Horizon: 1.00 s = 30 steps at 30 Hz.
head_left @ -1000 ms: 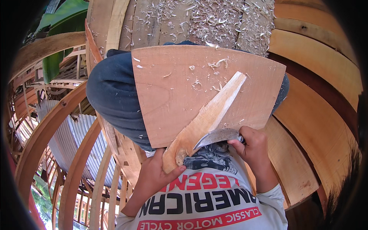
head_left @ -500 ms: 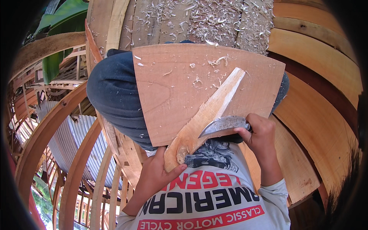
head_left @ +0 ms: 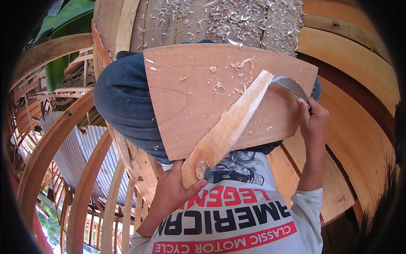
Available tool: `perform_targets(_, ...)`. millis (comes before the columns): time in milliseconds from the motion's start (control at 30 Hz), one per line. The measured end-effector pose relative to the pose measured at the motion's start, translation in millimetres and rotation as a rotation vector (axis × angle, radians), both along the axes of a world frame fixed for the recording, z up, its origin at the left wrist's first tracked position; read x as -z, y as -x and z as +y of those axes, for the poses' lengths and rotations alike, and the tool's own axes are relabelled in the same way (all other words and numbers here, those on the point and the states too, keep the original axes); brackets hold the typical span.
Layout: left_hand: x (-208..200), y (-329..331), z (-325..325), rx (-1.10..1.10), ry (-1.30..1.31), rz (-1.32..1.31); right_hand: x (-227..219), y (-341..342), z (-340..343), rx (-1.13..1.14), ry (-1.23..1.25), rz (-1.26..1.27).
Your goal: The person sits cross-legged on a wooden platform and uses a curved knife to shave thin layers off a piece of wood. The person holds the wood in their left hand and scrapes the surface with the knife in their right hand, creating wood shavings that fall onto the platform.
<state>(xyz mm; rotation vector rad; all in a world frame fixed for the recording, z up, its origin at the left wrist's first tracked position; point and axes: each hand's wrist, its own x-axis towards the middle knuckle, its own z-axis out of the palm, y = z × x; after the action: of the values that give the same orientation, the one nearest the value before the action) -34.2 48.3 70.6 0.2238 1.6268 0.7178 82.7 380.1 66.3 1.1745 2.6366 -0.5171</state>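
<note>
The person's left hand [head_left: 174, 188] is closed around the thick, knobbed lower end of a carved wooden piece [head_left: 232, 126], thumb resting beside the knob. The piece lies slantwise over a reddish wooden board [head_left: 177, 122] on the person's lap, its narrow end pointing up and to the right. The right hand [head_left: 314, 116] is curled around the handle of a curved-blade knife [head_left: 292, 86], whose tip is right by that narrow end; whether the two touch cannot be told. A few wood shavings [head_left: 243, 64] lie on the board, and many more cover the planks [head_left: 159, 26] beyond the dark blue trousers [head_left: 120, 95]
</note>
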Motion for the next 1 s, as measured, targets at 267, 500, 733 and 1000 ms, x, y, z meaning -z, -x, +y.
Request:
perform_targets(267, 2, 2, 3, 0.045, 0.037, 0.008, -15, 6, -51, -0.226, 0.233, 0.028)
perform_targets(500, 2, 1, 3, 0.005, 0.011, 0.001, -4, 14, -40, -0.266, 0.166, 0.063)
perform_targets(733, 1, 0, 3, -0.018, -0.006, 0.001, 1, 20, -19, -0.262, 0.032, 0.057)
perform_targets(1000, 0, -3, -5, 0.073, 0.043, 0.007, 9, 17, 46, 0.156, -0.106, 0.158)
